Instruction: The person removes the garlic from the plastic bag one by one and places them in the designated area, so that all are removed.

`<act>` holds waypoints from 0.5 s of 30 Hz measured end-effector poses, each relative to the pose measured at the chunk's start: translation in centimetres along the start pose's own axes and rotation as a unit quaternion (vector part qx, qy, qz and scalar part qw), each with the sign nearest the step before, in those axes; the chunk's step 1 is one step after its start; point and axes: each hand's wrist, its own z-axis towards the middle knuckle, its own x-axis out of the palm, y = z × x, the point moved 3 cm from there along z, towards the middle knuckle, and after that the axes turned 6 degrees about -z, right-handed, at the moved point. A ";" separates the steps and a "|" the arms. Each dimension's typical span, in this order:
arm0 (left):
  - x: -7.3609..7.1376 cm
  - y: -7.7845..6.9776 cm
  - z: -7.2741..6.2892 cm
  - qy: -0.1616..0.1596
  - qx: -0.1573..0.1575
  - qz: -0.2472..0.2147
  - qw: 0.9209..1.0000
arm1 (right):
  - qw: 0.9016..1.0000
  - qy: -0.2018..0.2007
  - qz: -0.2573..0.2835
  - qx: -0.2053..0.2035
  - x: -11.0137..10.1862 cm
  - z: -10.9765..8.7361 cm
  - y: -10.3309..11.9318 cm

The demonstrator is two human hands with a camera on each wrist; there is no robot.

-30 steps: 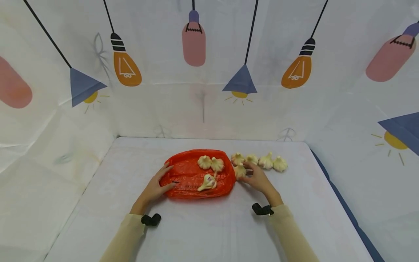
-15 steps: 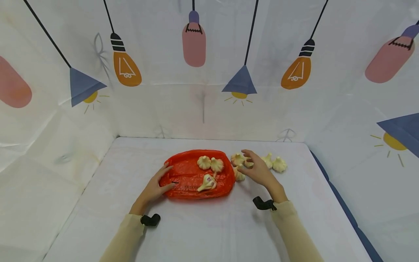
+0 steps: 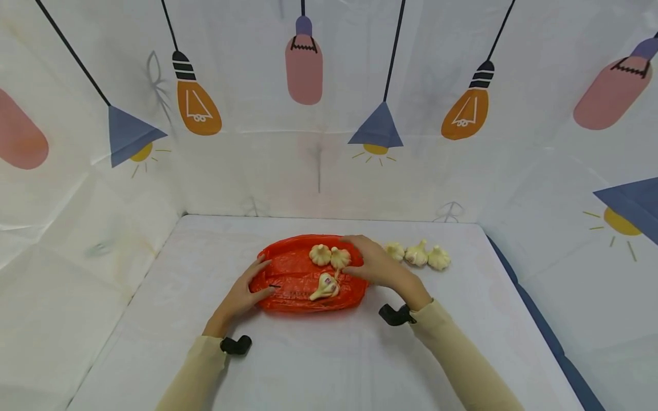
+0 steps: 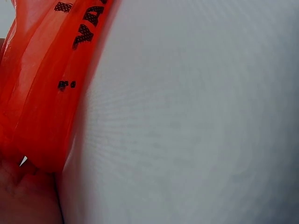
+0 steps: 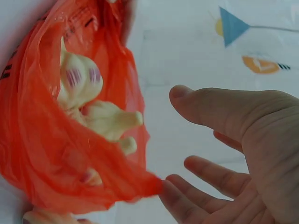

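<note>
A red plastic bag (image 3: 293,271) lies opened out on the table, its rim spread like a shallow bowl. Two garlic bulbs (image 3: 320,255) sit together inside it, and a third garlic bulb (image 3: 325,285) lies nearer the front. My left hand (image 3: 237,298) holds the bag's left end, thumb and fingers spread along the rim. Over the right rim reaches my right hand (image 3: 381,264), thumb and fingers apart with nothing between them. In the right wrist view a fingertip meets the edge of the bag (image 5: 56,163). That hand hides bulbs just right of the bag.
Several garlic bulbs (image 3: 416,254) stand in a row at the back right of the white table (image 3: 313,365). Behind the table hangs a pale sheet (image 3: 247,165) printed with lamps. A black wrist camera (image 3: 236,345) sits on each wrist.
My right hand has left the garlic bulb beside the bag, lifted, and moved left over the bag's right rim. My left hand has stayed in place.
</note>
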 end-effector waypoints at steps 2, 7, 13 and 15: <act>0.0 0.0 0.0 0.000 -0.001 -0.001 1.000 | 1.000 0.018 -0.016 -0.018 0.3 0.5 0.7; -0.1 0.1 0.0 0.001 0.004 -0.003 1.000 | 0.997 0.074 -0.009 -0.017 1.3 1.6 1.5; -0.1 0.2 -0.1 0.002 0.008 -0.006 1.000 | 0.990 0.134 -0.042 -0.023 2.7 2.9 2.1; -0.1 0.2 -0.1 0.003 0.007 -0.007 1.000 | 0.987 0.151 -0.039 -0.025 3.1 3.4 2.3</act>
